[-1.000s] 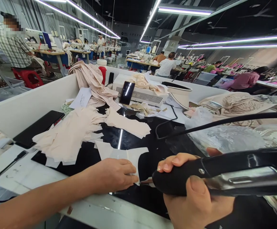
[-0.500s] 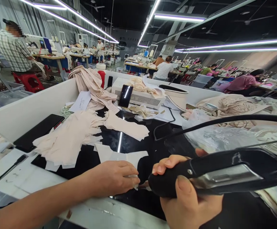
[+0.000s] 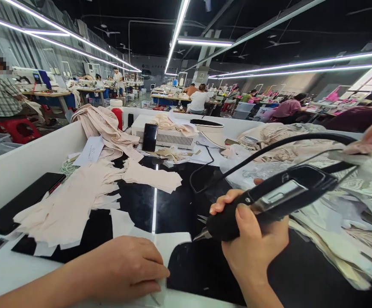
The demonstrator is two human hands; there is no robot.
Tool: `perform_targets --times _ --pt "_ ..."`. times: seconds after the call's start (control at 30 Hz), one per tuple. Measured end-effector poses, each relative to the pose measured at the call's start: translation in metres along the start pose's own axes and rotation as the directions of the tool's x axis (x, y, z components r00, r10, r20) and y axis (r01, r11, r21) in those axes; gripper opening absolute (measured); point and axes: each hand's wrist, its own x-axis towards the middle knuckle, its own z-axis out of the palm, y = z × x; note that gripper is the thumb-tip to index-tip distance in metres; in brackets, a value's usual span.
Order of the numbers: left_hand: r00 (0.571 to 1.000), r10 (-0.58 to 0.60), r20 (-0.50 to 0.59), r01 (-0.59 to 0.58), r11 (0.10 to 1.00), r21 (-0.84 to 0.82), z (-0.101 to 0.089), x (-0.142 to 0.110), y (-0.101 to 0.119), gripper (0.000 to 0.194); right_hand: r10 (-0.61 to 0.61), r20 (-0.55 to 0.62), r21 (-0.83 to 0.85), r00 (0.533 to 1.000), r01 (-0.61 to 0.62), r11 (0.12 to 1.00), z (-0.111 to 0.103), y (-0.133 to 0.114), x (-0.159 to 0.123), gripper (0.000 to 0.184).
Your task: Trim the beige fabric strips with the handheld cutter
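At the front of the black work surface, my left hand (image 3: pixel 134 265) is closed on the edge of a thin white piece (image 3: pixel 176 241), which looks like fabric or backing. My right hand (image 3: pixel 253 235) is wrapped around a black corded hand tool (image 3: pixel 263 201) that resembles electric scissors. Its two pointed metal tips (image 3: pixel 202 233) are parted and lie just right of the white piece, with a gap from my left fingers. Beyond my left hand lies a loose stack of beige fabric pieces (image 3: pixel 67 196), and another beige strip (image 3: pixel 150 174) extends to its right.
Another person's hand (image 3: pixel 367 139) reaches in at right, near the cable (image 3: pixel 288 139). A phone (image 3: pixel 149 137) leans on a white vented box (image 3: pixel 179 139); a black device (image 3: pixel 25 201) lies left. Lace and plastic bags (image 3: pixel 240 164) pile up right. White walls (image 3: pixel 35 164) border the table.
The tool's tips have come away from the white piece by my left fingers and now show parted. My left hand is lower in view. Another person's hand has appeared at right.
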Motion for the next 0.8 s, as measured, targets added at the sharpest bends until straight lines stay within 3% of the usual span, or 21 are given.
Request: perform_targets --times 0.1,0.27,0.43,0.8 --pt "0.998 0.005 -0.059 -0.002 0.998 0.055 -0.001 0.007 -0.003 0.015 0.005 0.036 0.000 0.999 -0.005 1.000 -0.003 0.007 0.000 0.046" --pt "0.979 0.094 -0.179 -0.050 0.971 0.233 0.017 0.036 -0.015 0.015 0.004 0.081 -0.014 0.997 -0.003 1.000 -0.002 0.013 -0.002 0.040" --pt "0.989 0.099 -0.107 -0.049 0.916 0.398 0.035 0.054 -0.024 0.017 0.000 0.098 -0.014 0.995 0.001 1.000 -0.002 0.016 -0.002 0.038" --pt "0.986 0.078 -0.146 -0.007 0.903 0.431 0.045 0.049 -0.028 0.017 0.021 0.101 0.022 0.995 -0.023 0.999 -0.005 0.019 -0.002 0.041"
